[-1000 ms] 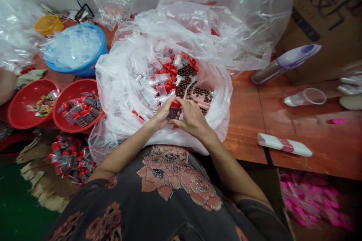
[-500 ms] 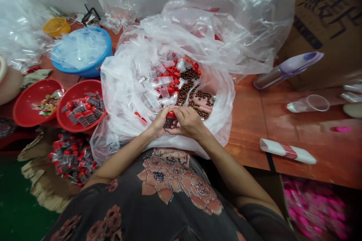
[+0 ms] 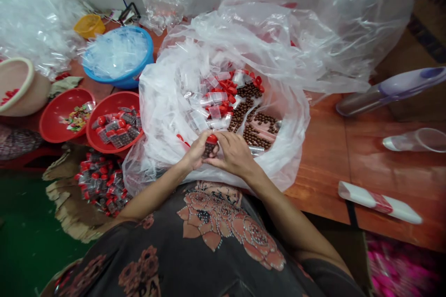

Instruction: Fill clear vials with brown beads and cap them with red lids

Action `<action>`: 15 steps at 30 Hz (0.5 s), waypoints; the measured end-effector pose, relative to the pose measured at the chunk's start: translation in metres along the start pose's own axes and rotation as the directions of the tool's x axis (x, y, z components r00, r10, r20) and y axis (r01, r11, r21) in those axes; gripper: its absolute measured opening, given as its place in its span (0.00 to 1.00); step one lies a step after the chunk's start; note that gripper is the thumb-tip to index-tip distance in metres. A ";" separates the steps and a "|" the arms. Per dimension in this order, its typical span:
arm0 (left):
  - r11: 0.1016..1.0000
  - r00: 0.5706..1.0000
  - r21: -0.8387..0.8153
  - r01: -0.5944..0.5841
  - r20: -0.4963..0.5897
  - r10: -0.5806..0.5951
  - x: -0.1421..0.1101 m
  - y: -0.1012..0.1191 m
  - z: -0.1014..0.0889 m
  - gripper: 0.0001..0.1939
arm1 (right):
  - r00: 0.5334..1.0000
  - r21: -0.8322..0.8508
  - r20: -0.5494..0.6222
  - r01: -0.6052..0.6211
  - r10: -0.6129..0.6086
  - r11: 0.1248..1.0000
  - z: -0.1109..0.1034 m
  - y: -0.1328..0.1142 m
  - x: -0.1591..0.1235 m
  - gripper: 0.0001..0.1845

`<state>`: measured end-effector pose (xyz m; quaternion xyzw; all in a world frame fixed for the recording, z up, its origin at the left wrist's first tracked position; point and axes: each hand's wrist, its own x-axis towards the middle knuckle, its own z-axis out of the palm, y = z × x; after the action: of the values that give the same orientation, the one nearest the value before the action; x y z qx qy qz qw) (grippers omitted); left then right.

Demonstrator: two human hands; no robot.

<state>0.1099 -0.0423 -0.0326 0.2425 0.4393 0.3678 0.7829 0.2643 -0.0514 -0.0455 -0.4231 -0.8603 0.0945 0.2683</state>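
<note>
Both my hands meet over the near rim of a big clear plastic bag [image 3: 163,102]. Between them is a small clear vial [image 3: 210,146] with a red cap, filled with brown balls. My left hand [image 3: 196,153] is curled round the vial from the left. My right hand [image 3: 234,153] pinches it from the right, fingers on the cap. Inside the bag lie several empty clear vials [image 3: 212,100], loose red caps [image 3: 226,87] and a heap of brown balls [image 3: 252,125].
A red bowl [image 3: 101,141] at left holds filled vials; more filled vials [image 3: 99,185] lie below it. Another red bowl [image 3: 55,123] holds sweets. A blue basin [image 3: 139,76], beige bowl [image 3: 21,90], yellow cup [image 3: 88,25] stand behind. A white-red tube [image 3: 379,202] and clear cup [image 3: 418,140] lie at right.
The view has swung left, so everything sits further right in the frame. My hands stay together on the red-capped vial, drawn slightly nearer to my body.
</note>
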 end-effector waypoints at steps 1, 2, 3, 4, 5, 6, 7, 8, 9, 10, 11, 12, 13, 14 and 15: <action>1.000 1.000 -0.027 0.002 0.004 -0.002 -0.001 -0.002 0.000 0.25 | 1.000 -0.012 -0.014 0.019 -0.019 1.000 0.001 -0.001 0.000 0.38; 0.998 1.000 -0.055 0.015 0.005 -0.014 -0.002 -0.004 -0.001 0.23 | 0.999 -0.030 -0.028 0.045 -0.046 0.999 0.003 -0.002 0.001 0.38; 0.996 1.000 -0.080 0.031 0.002 -0.031 -0.003 -0.006 -0.001 0.22 | 0.996 -0.052 -0.041 0.079 -0.081 0.995 0.004 -0.003 0.002 0.38; 0.994 0.999 -0.102 0.048 -0.001 -0.048 -0.005 -0.007 -0.002 0.21 | 0.991 -0.077 -0.049 0.117 -0.121 0.990 0.005 -0.003 0.003 0.39; 0.991 0.998 -0.121 0.064 0.000 -0.065 -0.006 -0.007 -0.003 0.20 | 0.986 -0.100 -0.051 0.154 -0.159 0.983 0.007 -0.003 0.004 0.39; 0.988 0.997 -0.136 0.076 0.007 -0.076 -0.007 -0.007 -0.005 0.19 | 0.980 -0.119 -0.051 0.184 -0.191 0.976 0.008 -0.003 0.005 0.40; 0.985 0.997 -0.148 0.083 0.019 -0.081 -0.008 -0.007 -0.006 0.18 | 0.976 -0.131 -0.049 0.204 -0.212 0.970 0.009 -0.003 0.006 0.40; 0.984 0.996 -0.157 0.086 0.034 -0.081 -0.009 -0.006 -0.007 0.18 | 0.974 -0.134 -0.046 0.213 -0.221 0.968 0.009 -0.003 0.007 0.40; 0.983 0.996 -0.164 0.083 0.047 -0.076 -0.010 -0.005 -0.008 0.18 | 0.974 -0.130 -0.042 0.214 -0.221 0.968 0.010 -0.003 0.008 0.39; 0.983 0.996 -0.167 0.077 0.058 -0.068 -0.011 -0.004 -0.009 0.18 | 0.976 -0.119 -0.038 0.208 -0.214 0.971 0.011 -0.003 0.008 0.39; 0.983 0.996 -0.168 0.071 0.065 -0.061 -0.011 -0.002 -0.010 0.18 | 0.978 -0.105 -0.035 0.199 -0.204 0.974 0.011 -0.003 0.009 0.39; 0.984 0.996 -0.165 0.072 0.069 -0.061 -0.012 -0.001 -0.011 0.19 | 0.981 -0.094 -0.032 0.190 -0.194 0.977 0.012 -0.004 0.009 0.38; 0.984 0.995 -0.162 0.079 0.070 -0.068 -0.012 0.001 -0.011 0.20 | 0.982 -0.088 -0.031 0.183 -0.187 0.979 0.012 -0.004 0.009 0.38; 0.983 0.994 -0.158 0.092 0.073 -0.082 -0.013 0.002 -0.012 0.21 | 0.982 -0.087 -0.033 0.181 -0.184 0.980 0.012 -0.005 0.009 0.38; 0.982 0.993 -0.158 0.106 0.073 -0.095 -0.013 0.002 -0.012 0.21 | 0.982 -0.092 -0.037 0.183 -0.187 0.979 0.012 -0.005 0.009 0.38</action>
<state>0.0943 -0.0508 -0.0302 0.1677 0.3938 0.3540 0.8316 0.2495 -0.0469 -0.0504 -0.3545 -0.8930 0.0216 0.2763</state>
